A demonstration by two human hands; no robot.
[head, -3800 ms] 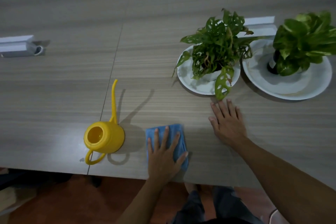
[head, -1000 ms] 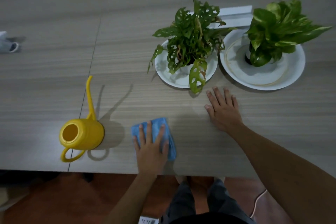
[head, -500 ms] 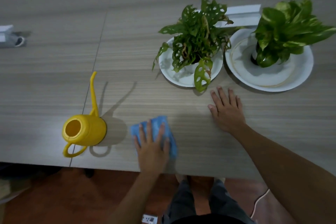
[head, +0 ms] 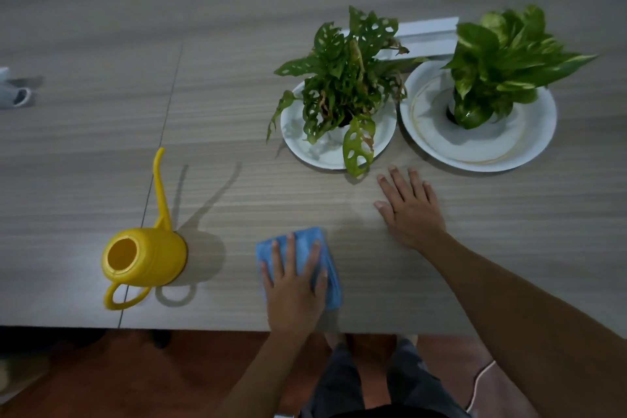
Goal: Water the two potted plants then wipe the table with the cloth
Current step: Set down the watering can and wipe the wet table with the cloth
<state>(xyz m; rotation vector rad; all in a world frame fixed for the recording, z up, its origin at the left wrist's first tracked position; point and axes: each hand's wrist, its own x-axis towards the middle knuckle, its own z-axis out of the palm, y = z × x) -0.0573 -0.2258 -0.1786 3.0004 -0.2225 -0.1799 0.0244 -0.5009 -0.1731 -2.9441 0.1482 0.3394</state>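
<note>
A folded blue cloth (head: 330,268) lies near the front edge of the wooden table (head: 237,85). My left hand (head: 293,288) presses flat on it, fingers spread. My right hand (head: 409,207) rests flat and empty on the table, just below the plants. A holey-leaved plant (head: 342,85) stands on a white plate (head: 295,132). To its right, a broad-leaved plant (head: 502,58) stands on a larger white plate (head: 529,139). A yellow watering can (head: 146,258) with a long thin spout stands upright to the left of the cloth.
A white rectangular bar (head: 427,32) lies behind the two plants. A pale object (head: 13,95) sits at the table's far left edge. A seam (head: 163,132) runs across the tabletop past the watering can. My legs and a reddish floor show below the table's front edge.
My left hand stays flat on the cloth, shifting it only slightly near the front edge. My right hand keeps its place. The view has shifted a little.
</note>
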